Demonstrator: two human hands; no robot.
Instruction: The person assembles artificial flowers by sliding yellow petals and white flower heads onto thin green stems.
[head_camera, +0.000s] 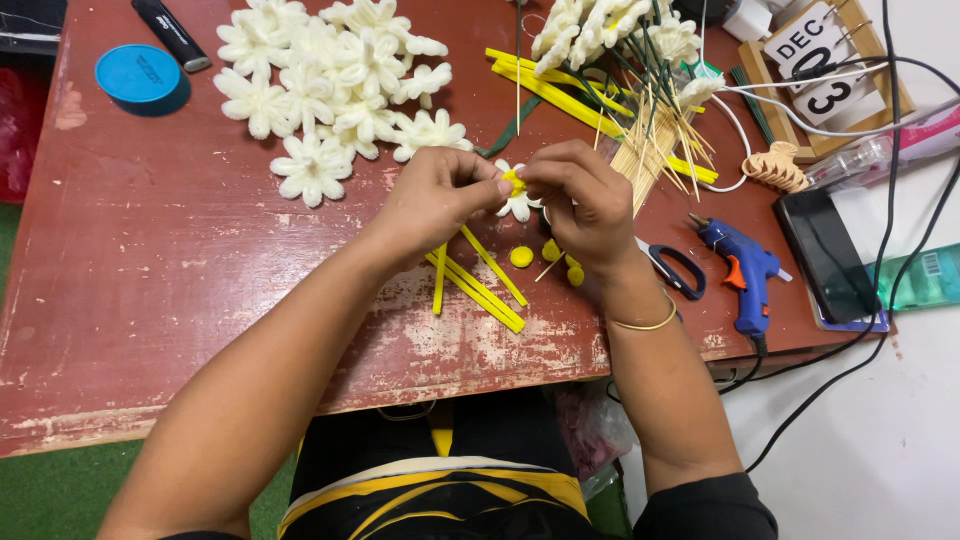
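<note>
My left hand (435, 200) and my right hand (583, 203) meet over the red table (150, 260), both pinching a white flower with a yellow centre (516, 192). Only some petals and the yellow middle show between the fingers. Small yellow discs (522, 257) lie on the table just below my hands. Several yellow strips (478, 285) lie under my left wrist. A pile of finished white flowers (330, 75) sits behind my left hand.
A blue glue gun (740, 270) and scissors (675, 270) lie right of my right hand. Wooden sticks and green stems (650, 120), more yellow strips (560, 90), a phone (825, 255), a block calendar (820, 60), cables, a blue lid (138, 75) and a black lighter (170, 33) surround them.
</note>
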